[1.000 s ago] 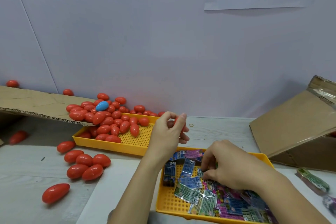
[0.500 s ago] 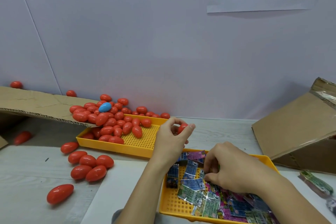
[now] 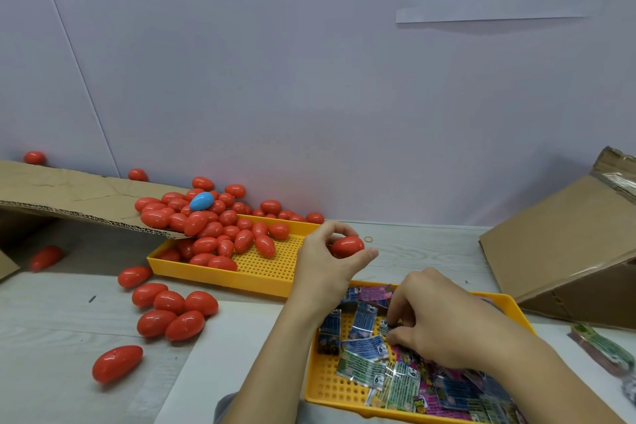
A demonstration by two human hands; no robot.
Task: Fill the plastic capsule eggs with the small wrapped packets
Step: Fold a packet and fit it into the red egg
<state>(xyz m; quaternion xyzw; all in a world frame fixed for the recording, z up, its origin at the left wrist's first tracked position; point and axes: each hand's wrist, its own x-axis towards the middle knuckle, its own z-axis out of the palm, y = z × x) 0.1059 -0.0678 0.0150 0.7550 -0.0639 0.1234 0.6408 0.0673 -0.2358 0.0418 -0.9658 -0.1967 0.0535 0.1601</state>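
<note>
My left hand [image 3: 327,261] holds a red capsule egg [image 3: 347,246] between thumb and fingers, above the table between the two yellow trays. My right hand [image 3: 437,320] reaches into the near yellow tray [image 3: 323,385] and pinches at a small wrapped packet [image 3: 385,326] among several colourful packets [image 3: 361,348]. The far yellow tray [image 3: 261,272] holds a heap of red eggs [image 3: 220,227] with one blue egg [image 3: 201,201] on top.
A cardboard flap [image 3: 69,196] slopes into the far tray from the left. Loose red eggs [image 3: 172,310] lie on the table at left. A cardboard box [image 3: 568,251] stands at right, with a green packet [image 3: 605,348] before it. A white wall is behind.
My left hand has turned and lifted the red egg into plain view to the right of the far tray. My right hand stays in the packet tray, fingers working at a packet.
</note>
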